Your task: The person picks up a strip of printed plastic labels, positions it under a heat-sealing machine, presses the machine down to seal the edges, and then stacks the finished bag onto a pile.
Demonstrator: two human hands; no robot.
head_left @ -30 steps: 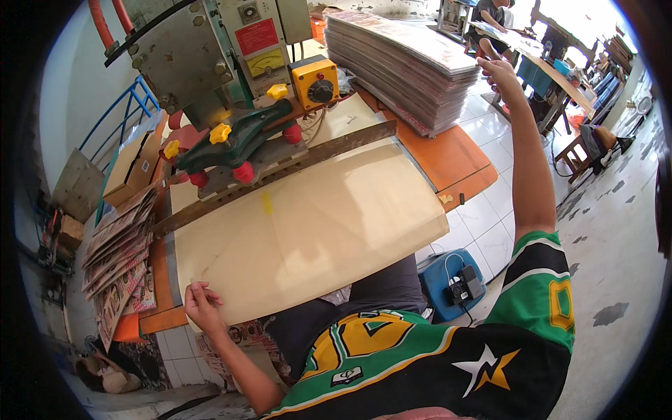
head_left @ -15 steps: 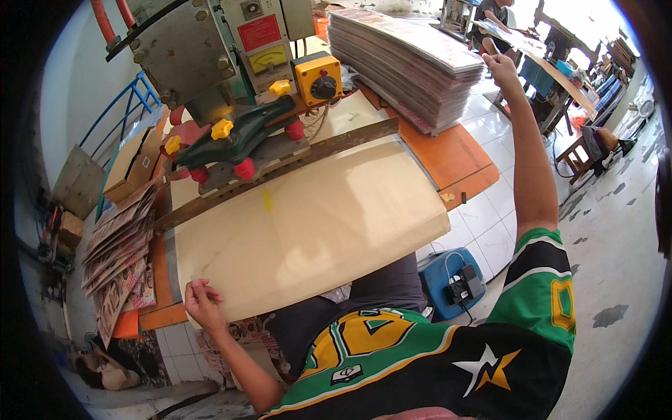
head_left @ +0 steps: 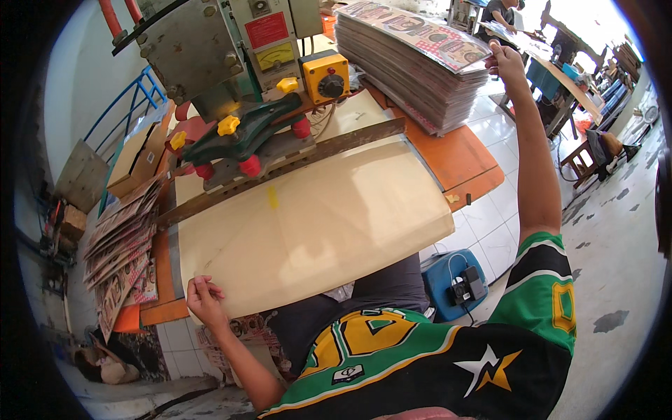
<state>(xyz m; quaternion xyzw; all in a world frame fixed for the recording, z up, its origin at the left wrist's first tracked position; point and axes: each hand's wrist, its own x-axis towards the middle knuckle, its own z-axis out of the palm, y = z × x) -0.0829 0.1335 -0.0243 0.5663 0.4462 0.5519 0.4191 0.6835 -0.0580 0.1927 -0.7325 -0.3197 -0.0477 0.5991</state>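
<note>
At the lower left of the frame the left hand pinches the near corner of a large tan sheet that fills the centre, lying flat over the orange table. Behind it, upper centre, stands a grey press machine. At the upper right the right hand grips the top sheet of a tall printed stack.

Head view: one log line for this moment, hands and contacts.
left hand: grips near corner of cream sheet | right hand: on top of printed-sheet stack | sheet: flat under press bar
</note>
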